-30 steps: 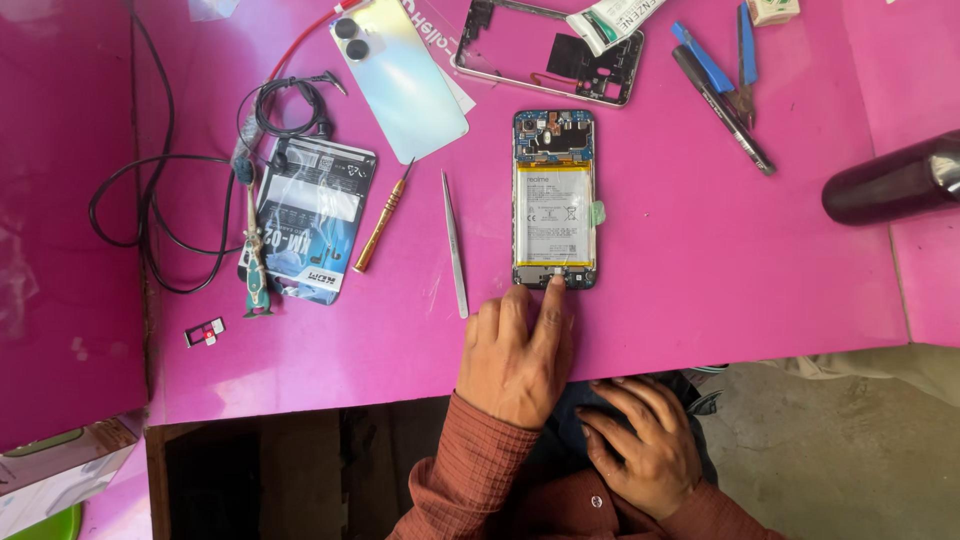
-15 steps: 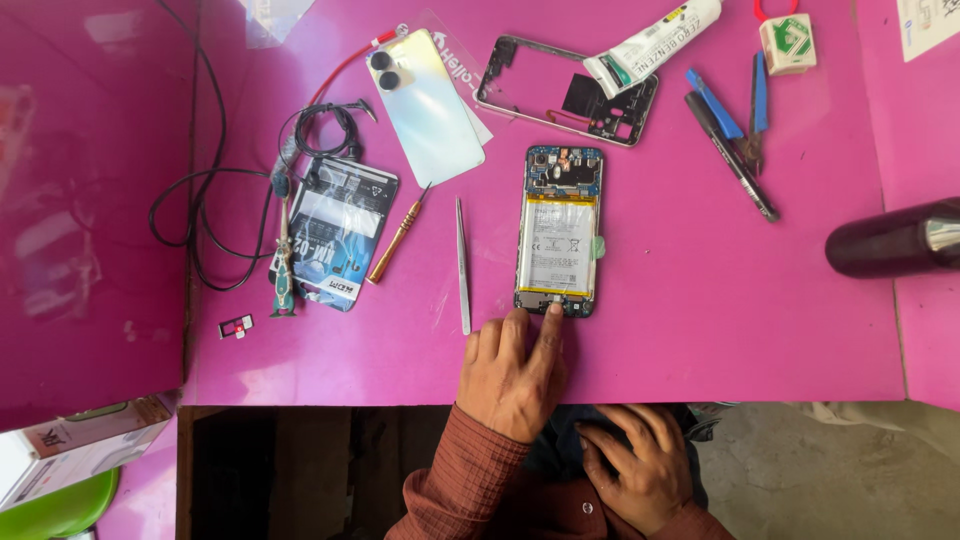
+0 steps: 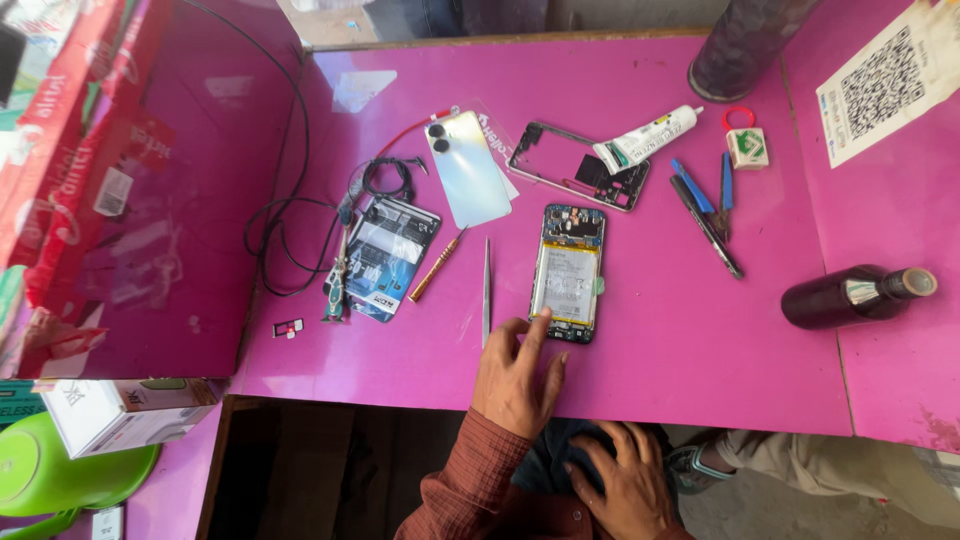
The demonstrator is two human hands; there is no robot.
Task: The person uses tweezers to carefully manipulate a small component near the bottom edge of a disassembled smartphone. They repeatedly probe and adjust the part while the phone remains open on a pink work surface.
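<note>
Now the opened phone (image 3: 568, 272) shows its pale battery.

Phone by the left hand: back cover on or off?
Off. The phone lies with battery and circuit board exposed; the pale back cover lies apart above-left. The left hand touches the phone's lower edge.

Place: a small phone repair stall or workshop.
Work surface: a bright pink counter (image 3: 700, 360) with a pink side wall.
Evidence on counter: an opened phone (image 3: 568, 272) with its battery bare, a loose back cover (image 3: 467, 168), an empty phone frame (image 3: 578, 165).
Tools: tweezers (image 3: 486, 290), a small screwdriver (image 3: 436, 266), a glue tube (image 3: 648, 138), blue prying tools (image 3: 705, 195).
Other signs: tangled cables (image 3: 290, 215), a payment code sheet (image 3: 885, 75).
</note>
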